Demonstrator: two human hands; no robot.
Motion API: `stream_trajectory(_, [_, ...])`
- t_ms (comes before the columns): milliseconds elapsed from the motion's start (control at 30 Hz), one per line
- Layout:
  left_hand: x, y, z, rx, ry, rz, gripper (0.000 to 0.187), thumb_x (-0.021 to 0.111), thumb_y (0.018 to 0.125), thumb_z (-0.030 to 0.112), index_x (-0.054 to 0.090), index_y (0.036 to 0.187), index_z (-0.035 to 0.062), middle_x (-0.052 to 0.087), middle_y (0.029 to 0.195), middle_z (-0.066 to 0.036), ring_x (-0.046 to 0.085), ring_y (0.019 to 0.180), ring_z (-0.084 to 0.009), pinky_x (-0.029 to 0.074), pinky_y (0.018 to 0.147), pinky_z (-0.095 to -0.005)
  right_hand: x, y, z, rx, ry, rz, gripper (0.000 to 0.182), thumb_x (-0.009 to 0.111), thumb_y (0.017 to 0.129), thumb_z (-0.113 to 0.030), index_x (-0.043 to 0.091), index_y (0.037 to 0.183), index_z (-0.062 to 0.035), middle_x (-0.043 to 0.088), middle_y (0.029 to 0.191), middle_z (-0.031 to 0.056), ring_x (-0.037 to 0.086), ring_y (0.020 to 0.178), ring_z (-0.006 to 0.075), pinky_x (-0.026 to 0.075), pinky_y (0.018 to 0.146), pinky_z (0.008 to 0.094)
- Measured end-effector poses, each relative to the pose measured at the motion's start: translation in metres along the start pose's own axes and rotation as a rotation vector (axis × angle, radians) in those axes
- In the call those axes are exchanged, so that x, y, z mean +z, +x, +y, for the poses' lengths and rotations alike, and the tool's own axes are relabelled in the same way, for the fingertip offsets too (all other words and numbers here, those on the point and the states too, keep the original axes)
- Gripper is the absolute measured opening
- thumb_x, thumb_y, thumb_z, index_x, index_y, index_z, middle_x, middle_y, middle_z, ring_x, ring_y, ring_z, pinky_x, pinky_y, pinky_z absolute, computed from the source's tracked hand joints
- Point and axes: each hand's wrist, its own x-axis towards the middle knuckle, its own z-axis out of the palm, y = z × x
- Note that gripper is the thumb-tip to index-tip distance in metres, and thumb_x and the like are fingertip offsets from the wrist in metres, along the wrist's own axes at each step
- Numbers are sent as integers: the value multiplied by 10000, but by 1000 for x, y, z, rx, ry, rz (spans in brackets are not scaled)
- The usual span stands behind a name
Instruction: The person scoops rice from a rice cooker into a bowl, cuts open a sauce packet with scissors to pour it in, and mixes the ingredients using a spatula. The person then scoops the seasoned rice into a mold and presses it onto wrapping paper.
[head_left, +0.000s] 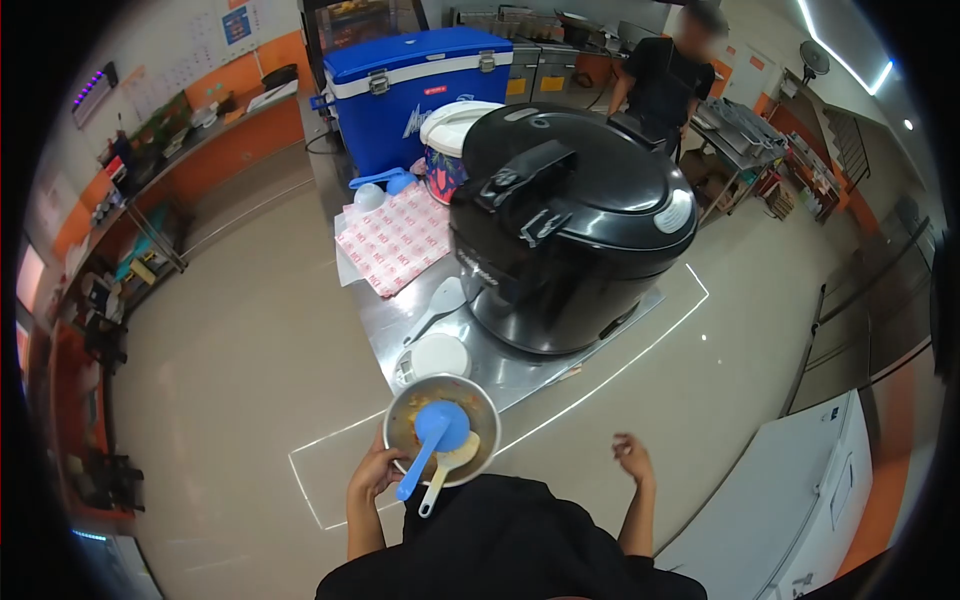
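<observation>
My left hand [376, 468] grips the rim of a round metal bowl [492, 422] at its left side, in front of my body. In the bowl rest a blue ladle [440, 426] and a cream-coloured spoon [458, 456], their handles hanging over the near rim. Yellowish food residue coats the inside. Off to the right, over the floor, my right hand [631, 458] is held in the air with its fingers loosely bent and apart; it holds nothing visible. Just beyond the bowl, a white kitchen scale [438, 357] sits on the steel table's near corner.
A large black rice cooker [570, 230] with its lid down stands on the steel table [385, 320]. Near it are a white paddle [447, 297], printed paper sheets [398, 240], a lidded tub [443, 165] and a blue cooler [420, 90]. A person [665, 80] stands behind; a white chest freezer [780, 490] is at right.
</observation>
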Motion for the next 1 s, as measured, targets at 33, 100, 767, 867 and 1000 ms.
stream_trajectory(33, [11,-1,0,40,-41,66,857,471,759,-82,117,1464,253,450,1276,-199,650,896,-299,607,533,-382,-35,14,-44,-72,-62,111,295,616,839,-153,603,1124,-77,662,856,94,643,682,167,504,650,287])
stream_trajectory(100, [19,6,-2,106,-86,171,849,456,772,-78,75,1453,256,464,1249,-214,660,869,-362,615,555,-407,-101,35,-148,-269,8,320,266,600,862,-133,590,1120,-68,658,891,91,597,679,163,467,604,282])
stream_trajectory(767, [0,81,42,232,-160,353,595,464,946,212,124,1434,193,332,1340,-270,649,845,-418,609,565,-383,-155,145,-591,-1092,-547,-414,746,632,673,-719,645,722,25,619,690,191,624,691,288,468,617,399])
stream_trajectory(867, [7,85,28,289,-243,405,613,488,940,275,148,1441,180,319,1357,-257,650,836,-417,591,551,-370,-163,151,-599,-1004,-625,-556,747,615,692,-725,609,594,16,528,542,114,538,537,219,407,530,341])
stream_trajectory(1000, [27,77,24,417,-261,537,652,497,937,331,156,1465,160,308,1387,-254,654,815,-395,580,568,-338,-207,155,-623,-1079,-463,-393,752,549,733,-756,624,590,-22,495,517,50,499,521,159,384,513,329])
